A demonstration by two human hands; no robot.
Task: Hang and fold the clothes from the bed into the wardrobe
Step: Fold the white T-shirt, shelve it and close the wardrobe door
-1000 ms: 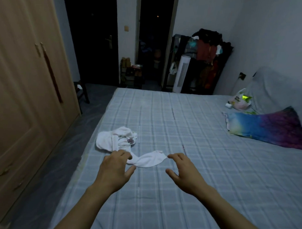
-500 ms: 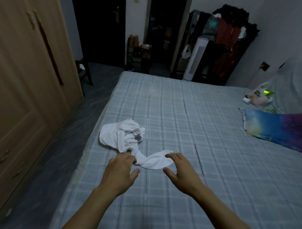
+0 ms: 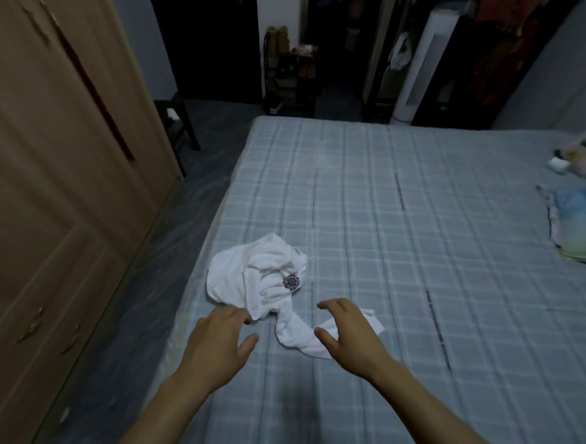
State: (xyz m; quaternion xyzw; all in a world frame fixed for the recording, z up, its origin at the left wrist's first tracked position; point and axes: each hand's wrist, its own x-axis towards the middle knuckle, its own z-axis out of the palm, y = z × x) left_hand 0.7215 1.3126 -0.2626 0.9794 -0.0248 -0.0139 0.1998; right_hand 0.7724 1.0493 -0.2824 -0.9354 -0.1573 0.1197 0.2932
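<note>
Dim bedroom, checked bed (image 3: 400, 258) filling view, wardrobe (image 3: 64, 180) shut at left. White garment (image 3: 263, 284) crumpled near bed's left edge. Head and hands closer than second ago — left hand (image 3: 214, 345) now at garment's near edge, fingers spread, gripping nothing; right hand (image 3: 350, 336) open, curled over trailing sleeve. Likely grasp imminent — nothing lifted, hanging or folding not begun.
</note>
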